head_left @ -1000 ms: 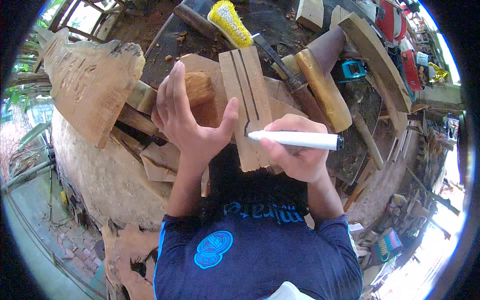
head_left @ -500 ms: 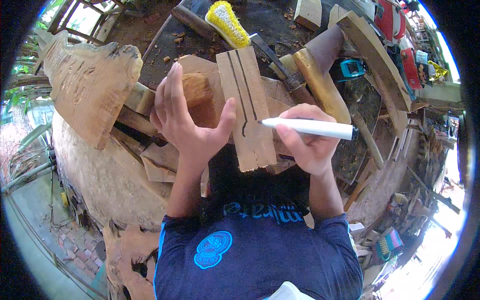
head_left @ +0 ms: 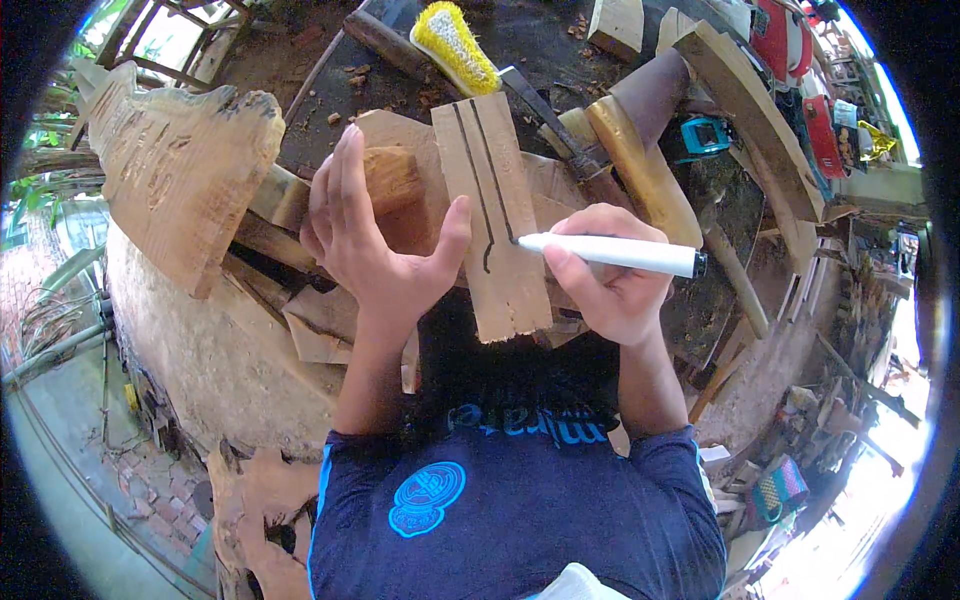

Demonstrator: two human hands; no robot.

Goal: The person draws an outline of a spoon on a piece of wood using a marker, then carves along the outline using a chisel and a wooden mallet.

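Two hands, head view: both bare, one each side of the flat board, differently shaped.
Left hand: the left hand [head_left: 375, 245] is spread wide, fingers raised and thumb apart, gripping nothing that shows; the thumb tip comes to the board's left edge, though I cannot tell whether it presses there.
Right hand: the right hand [head_left: 620, 290] is closed in a writing pinch around a white cylindrical marker with a black end [head_left: 645, 257].
Board: a flat, pale tan rectangular wooden board [head_left: 497, 215] lies mid-view over other wood, its near end toward a dark blue shirt [head_left: 520, 500].
Lines: a long black left line [head_left: 475, 170] finishes in a kinked tail; a long black right line [head_left: 491, 170] runs beside it.
Marker tip: it has moved from the kinked tail across to the right line's lower end, where it appears to touch; the left hand keeps its pose. The marking thus seems to be at the right line, which shows no matching tail.
Around the board: a yellow-and-white bristled brush [head_left: 455, 48] beyond, a squarish brown wooden block [head_left: 395, 180] behind the left fingers, a turquoise boxy object [head_left: 705, 136] off to the right.
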